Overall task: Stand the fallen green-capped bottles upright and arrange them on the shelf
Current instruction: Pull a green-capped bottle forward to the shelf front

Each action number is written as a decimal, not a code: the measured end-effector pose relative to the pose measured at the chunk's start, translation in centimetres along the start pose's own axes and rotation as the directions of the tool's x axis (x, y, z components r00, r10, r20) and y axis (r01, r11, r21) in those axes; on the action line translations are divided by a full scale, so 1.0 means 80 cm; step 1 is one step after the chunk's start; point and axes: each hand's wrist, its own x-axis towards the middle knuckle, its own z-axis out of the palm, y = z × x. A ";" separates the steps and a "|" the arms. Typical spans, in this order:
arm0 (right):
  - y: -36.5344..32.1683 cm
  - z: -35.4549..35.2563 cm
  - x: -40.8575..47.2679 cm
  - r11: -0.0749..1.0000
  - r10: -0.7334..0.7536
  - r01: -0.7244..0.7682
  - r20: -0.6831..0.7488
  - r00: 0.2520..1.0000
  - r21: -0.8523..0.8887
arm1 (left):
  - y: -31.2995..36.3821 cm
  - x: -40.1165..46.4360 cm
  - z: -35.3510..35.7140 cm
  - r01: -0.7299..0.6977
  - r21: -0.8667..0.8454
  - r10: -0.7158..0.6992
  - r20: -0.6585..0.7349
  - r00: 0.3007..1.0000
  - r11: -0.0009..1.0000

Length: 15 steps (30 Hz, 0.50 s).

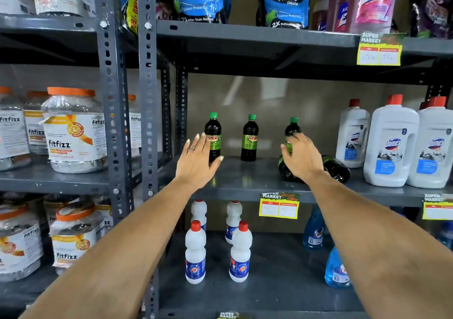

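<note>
A fallen green-capped bottle (339, 169) lay on the grey middle shelf (245, 184), long axis running left-right, its base toward the Domex jugs (389, 144). Three others stood upright. The right hand (302, 158) covered the third bottle (292, 130), grip unclear, presumably steadying it; the left hand (198, 159) hovered open, empty.

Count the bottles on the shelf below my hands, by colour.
White bottles with red caps: 4
Blue bottles: 2, plus a bluish shape at the right edge, too cut off to count
Total: 6
</note>
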 end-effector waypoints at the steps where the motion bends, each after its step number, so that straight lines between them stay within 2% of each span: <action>1: 0.005 0.000 0.000 0.997 0.061 -0.062 0.031 0.998 0.042 | -0.002 -0.004 0.004 0.005 0.026 -0.007 0.043 0.999 1.000; 4: 0.019 0.005 0.001 0.974 0.223 -0.227 0.193 0.956 -0.001 | -0.013 -0.019 0.016 -0.001 0.081 -0.014 0.189 0.982 0.997; 6: 0.020 0.012 0.009 0.968 0.249 -0.245 0.256 0.934 -0.047 | -0.020 -0.026 0.017 0.006 0.098 -0.033 0.284 0.958 0.995; 9: 0.020 0.020 0.026 0.964 0.267 -0.259 0.268 0.926 -0.065 | -0.035 -0.035 0.013 0.102 0.064 -0.119 0.446 0.887 0.993; 11: 0.021 0.025 0.039 0.956 0.292 -0.284 0.279 0.915 -0.069 | -0.040 -0.041 0.009 0.166 0.007 -0.149 0.484 0.862 0.986; 15: 0.028 0.039 0.062 0.920 0.388 -0.384 0.333 0.859 -0.081 | -0.056 -0.040 0.006 0.111 -0.004 -0.091 0.548 0.832 0.994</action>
